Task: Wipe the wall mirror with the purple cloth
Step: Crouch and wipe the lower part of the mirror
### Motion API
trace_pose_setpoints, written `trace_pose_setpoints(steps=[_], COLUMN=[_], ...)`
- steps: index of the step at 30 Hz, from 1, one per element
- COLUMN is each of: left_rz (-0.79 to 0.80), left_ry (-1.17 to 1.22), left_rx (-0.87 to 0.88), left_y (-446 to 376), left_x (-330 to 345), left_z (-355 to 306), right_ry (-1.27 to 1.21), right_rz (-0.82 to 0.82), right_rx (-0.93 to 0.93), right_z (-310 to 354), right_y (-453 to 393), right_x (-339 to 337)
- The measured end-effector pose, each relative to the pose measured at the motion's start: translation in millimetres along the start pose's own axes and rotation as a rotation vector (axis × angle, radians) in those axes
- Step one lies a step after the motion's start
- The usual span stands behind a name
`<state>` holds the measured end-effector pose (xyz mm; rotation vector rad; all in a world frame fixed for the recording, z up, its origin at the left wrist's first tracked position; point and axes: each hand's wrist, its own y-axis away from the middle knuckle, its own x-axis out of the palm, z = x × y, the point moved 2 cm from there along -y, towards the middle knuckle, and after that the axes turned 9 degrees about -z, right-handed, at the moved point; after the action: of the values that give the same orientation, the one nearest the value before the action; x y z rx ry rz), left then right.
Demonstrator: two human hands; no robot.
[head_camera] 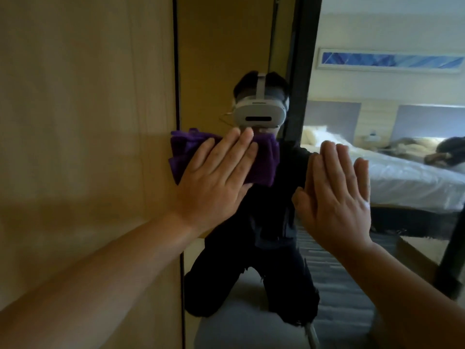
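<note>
The wall mirror [392, 91] fills the middle and right of the head view, its thin dark left edge running down beside a wooden panel. A folded purple cloth [264, 165] lies flat against the glass near that left edge. My left hand [216, 177] presses on the cloth with the palm flat and the fingers stretched upward. To the right, my right hand [334, 195] rests flat on the bare glass, fingers together and pointing up, holding nothing. The mirror reflects a kneeling person in dark clothes with a white headset.
A wooden wall panel [85, 147] takes up the left side. In the reflection there are a bed with white sheets [407, 177], a long blue picture [390, 60] on the wall and a striped carpet [334, 280].
</note>
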<state>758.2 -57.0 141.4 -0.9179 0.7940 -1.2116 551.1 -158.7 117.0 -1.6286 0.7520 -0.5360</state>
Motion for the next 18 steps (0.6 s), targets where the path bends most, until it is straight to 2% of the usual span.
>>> trace_pose_setpoints(steps=[4,7,11,15,18], left_rz=[0.054,0.056,0.151,0.138,0.13], left_ry=[0.028,0.007,0.021,0.036,0.1], left_rx=[0.037,0.029,0.105,0.086,0.078], left_y=[91.7,133.9,182.7,179.5,157.9], left_x=[-1.7,2.8,-5.6,-10.9,-16.5], left_z=[-40.3,-56.3,-70.4,-66.9,-61.6], right_ry=[-0.012,-0.023,-0.057,-0.08,-0.03], right_rz=[0.025,0.055,0.144,0.139,0.152], right_rx=[0.02,0.039,0.067,0.038,0.106], right_z=[0.2,1.0,0.4,-10.1,-40.1], right_y=[0.1,-1.6,-6.2,-16.4,-22.6], right_x=[-0.9,-3.4,-12.3,-31.8,-47.2])
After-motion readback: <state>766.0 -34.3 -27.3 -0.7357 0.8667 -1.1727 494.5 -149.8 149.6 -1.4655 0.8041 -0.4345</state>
